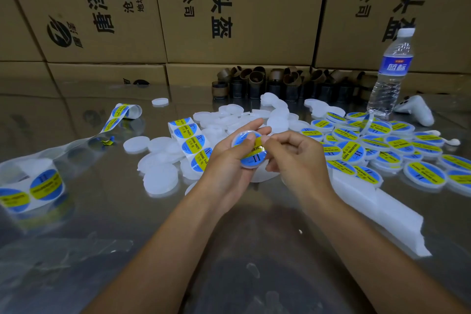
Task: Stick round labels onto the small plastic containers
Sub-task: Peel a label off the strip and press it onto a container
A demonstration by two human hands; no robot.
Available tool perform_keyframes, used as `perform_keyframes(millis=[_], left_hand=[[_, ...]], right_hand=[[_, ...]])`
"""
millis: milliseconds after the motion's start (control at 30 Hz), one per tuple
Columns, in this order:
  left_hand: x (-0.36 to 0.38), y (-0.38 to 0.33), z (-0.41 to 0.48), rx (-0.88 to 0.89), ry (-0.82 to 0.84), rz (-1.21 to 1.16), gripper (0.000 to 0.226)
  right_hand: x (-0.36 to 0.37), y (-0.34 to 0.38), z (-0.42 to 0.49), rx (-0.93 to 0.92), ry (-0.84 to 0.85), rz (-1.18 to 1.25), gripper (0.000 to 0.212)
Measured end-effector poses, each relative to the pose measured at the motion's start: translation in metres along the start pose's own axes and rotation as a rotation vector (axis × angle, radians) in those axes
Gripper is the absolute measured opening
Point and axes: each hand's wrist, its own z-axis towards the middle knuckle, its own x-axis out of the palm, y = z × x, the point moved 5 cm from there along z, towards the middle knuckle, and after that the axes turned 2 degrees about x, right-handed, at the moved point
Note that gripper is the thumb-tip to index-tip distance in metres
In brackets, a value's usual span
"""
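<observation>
Forearms point(163, 250) in from near edge over table point(76, 237), w/ blank containers point(160, 176) heaped centre-left & labelled ones point(354, 151) right, prob. to keep done stock apart from undone. Cradling one container point(244, 166) in left hand point(226, 163), fingers curled round its rim, thumb on top, face tilted up for checking alignment. Pinching its right edge w/ right hand point(298, 158), thumb tip pressing round label point(256, 157) flat, other fingers curled beneath.

Left hand point(229, 163) gripping container point(254, 165), right hand point(293, 158) pinching its label point(257, 155)
</observation>
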Motion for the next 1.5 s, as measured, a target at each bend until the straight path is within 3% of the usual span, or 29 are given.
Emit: perform_keyframes(millis=[300, 433, 500, 633, 767, 867, 1033, 1500], left_hand=[[0.006, 0.003, -0.003, -0.027, 0.051, 0.038, 0.026], [0.009, 0.002, -0.004, -0.021, 0.081, 0.014, 0.028], [0.009, 0.001, -0.003, -0.025, 0.085, -0.009, 0.029], [0.007, 0.001, -0.002, -0.054, 0.106, -0.044, 0.034], [-0.002, 0.005, -0.002, -0.037, 0.036, 0.142, 0.033], [-0.007, 0.006, -0.003, -0.002, -0.02, 0.281, 0.027], [-0.013, 0.002, -0.001, 0.036, -0.124, 0.273, 0.02], [-0.003, -0.002, -0.006, 0.14, -0.044, 0.447, 0.017]], right_hand=[[0.001, 0.01, -0.006, -0.281, -0.115, -0.371, 0.021], [-0.001, 0.006, -0.007, -0.283, -0.153, -0.599, 0.031], [-0.003, 0.003, -0.004, -0.192, -0.134, -0.531, 0.033], [0.002, 0.004, 0.0, -0.05, 0.041, -0.135, 0.027], [-0.003, 0.007, 0.001, -0.056, -0.009, -0.021, 0.023], [-0.008, 0.007, 0.001, -0.064, -0.08, -0.014, 0.02], [-0.003, 0.004, 0.002, -0.065, -0.035, -0.071, 0.009], [-0.01, 0.006, 0.0, -0.14, -0.151, -0.091, 0.008]])
